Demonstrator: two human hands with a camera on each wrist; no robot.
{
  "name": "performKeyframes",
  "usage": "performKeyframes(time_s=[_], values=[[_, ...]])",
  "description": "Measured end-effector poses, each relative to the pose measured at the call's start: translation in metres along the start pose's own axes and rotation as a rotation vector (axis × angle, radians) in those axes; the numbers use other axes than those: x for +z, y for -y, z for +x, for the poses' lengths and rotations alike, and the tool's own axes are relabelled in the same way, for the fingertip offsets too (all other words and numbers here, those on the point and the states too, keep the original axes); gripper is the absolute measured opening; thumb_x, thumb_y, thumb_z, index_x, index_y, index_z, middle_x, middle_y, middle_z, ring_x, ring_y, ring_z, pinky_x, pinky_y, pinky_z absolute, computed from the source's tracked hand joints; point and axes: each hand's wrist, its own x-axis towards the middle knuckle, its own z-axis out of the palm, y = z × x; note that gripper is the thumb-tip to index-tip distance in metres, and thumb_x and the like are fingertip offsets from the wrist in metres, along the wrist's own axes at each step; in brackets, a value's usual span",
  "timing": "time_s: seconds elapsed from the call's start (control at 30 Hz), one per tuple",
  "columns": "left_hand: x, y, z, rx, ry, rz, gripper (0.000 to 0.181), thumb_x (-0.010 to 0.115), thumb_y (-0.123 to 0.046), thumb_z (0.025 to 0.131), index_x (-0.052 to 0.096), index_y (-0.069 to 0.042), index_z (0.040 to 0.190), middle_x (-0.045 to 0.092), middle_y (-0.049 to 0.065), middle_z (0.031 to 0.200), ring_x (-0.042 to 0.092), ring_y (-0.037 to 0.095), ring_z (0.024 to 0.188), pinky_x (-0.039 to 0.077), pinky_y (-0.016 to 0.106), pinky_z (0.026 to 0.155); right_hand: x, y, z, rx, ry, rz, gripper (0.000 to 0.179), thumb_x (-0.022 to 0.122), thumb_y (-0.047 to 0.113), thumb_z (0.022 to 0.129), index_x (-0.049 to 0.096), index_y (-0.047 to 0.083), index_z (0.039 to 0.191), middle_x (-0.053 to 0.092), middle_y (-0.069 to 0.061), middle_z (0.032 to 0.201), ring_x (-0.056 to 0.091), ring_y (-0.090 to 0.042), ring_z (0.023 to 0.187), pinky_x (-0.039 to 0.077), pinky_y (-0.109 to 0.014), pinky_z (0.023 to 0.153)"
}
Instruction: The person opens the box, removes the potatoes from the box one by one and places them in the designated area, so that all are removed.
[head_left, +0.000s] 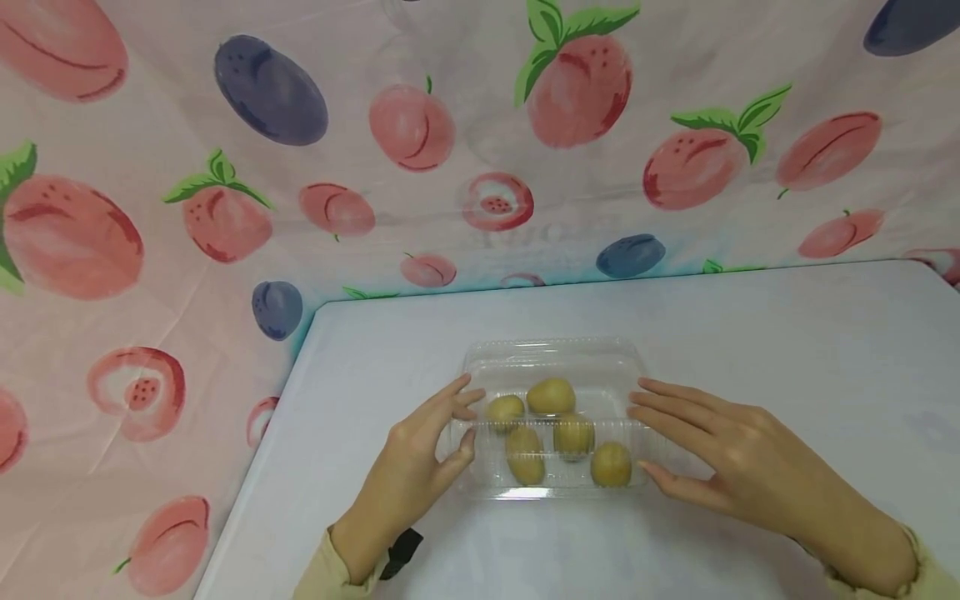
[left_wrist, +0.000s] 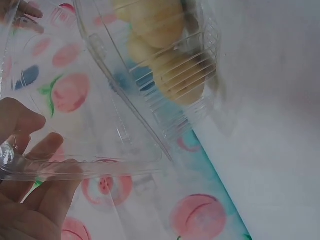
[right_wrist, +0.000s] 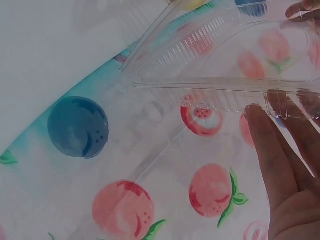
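Note:
A clear plastic clamshell box (head_left: 529, 493) stands on the table with several rounded, yellowish, potato-like pieces (head_left: 551, 396) inside. Its ribbed transparent lid (left_wrist: 115, 167) is partly raised and tilted over them. At the left side, my left hand (head_left: 416, 454) holds the lid's edge between thumb and bent fingers. Opposite it, my right hand (head_left: 742, 450) has its fingers nearly straight, thumb apart, with fingertips at the lid's right side. In the right wrist view, fingers (right_wrist: 272, 150) of that hand reach the lid's rim; its thumb is hidden there.
The box is on a white table (head_left: 360, 358). Behind and to the left hangs a pink cloth (head_left: 420, 50) printed with fruit, close along the table's edges. A small black object (head_left: 402, 552) shows beside the left cuff.

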Motion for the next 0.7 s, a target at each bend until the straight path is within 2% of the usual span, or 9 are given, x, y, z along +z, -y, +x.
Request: performKeyframes(time_s=[0.17, 0.37, 0.47, 0.7], values=[[-0.003, 0.001, 0.004, -0.020, 0.009, -0.022, 0.034, 0.076, -0.004, 0.084, 0.060, -0.005, 0.114, 0.066, 0.005, 0.130, 0.063, 0.023, 0.120, 0.051, 0.038, 0.103, 0.001, -0.004, 0.003, -0.022, -0.049, 0.014, 0.051, 0.052, 0.051, 0.098, 0.073, 0.009, 0.116, 0.072, -0.009, 0.118, 0.070, -0.023, 0.105, 0.058, -0.024, 0.084], [-0.006, 0.002, 0.006, -0.024, 0.022, -0.057, 0.034, 0.083, -0.010, 0.080, 0.060, -0.008, 0.106, 0.067, 0.006, 0.129, 0.059, 0.025, 0.127, 0.051, 0.042, 0.102, 0.003, -0.010, 0.006, -0.054, -0.106, 0.026, 0.048, 0.053, 0.048, 0.097, 0.073, 0.008, 0.115, 0.072, -0.010, 0.117, 0.070, -0.024, 0.103, 0.055, -0.018, 0.089], [-0.008, 0.003, 0.007, -0.035, 0.035, -0.079, 0.037, 0.086, -0.016, 0.078, 0.060, -0.009, 0.105, 0.066, 0.004, 0.130, 0.057, 0.024, 0.129, 0.051, 0.042, 0.103, 0.002, -0.011, 0.007, -0.038, -0.096, 0.017, 0.049, 0.052, 0.050, 0.097, 0.073, 0.009, 0.114, 0.072, -0.009, 0.117, 0.071, -0.023, 0.103, 0.054, -0.017, 0.090], [-0.011, 0.003, 0.009, -0.069, 0.057, -0.136, 0.043, 0.087, -0.024, 0.076, 0.062, -0.010, 0.109, 0.065, 0.003, 0.133, 0.055, 0.022, 0.131, 0.049, 0.043, 0.105, -0.002, -0.011, 0.009, 0.019, -0.037, 0.007, 0.052, 0.050, 0.055, 0.097, 0.073, 0.012, 0.114, 0.072, -0.005, 0.119, 0.071, -0.021, 0.104, 0.059, -0.030, 0.077]])
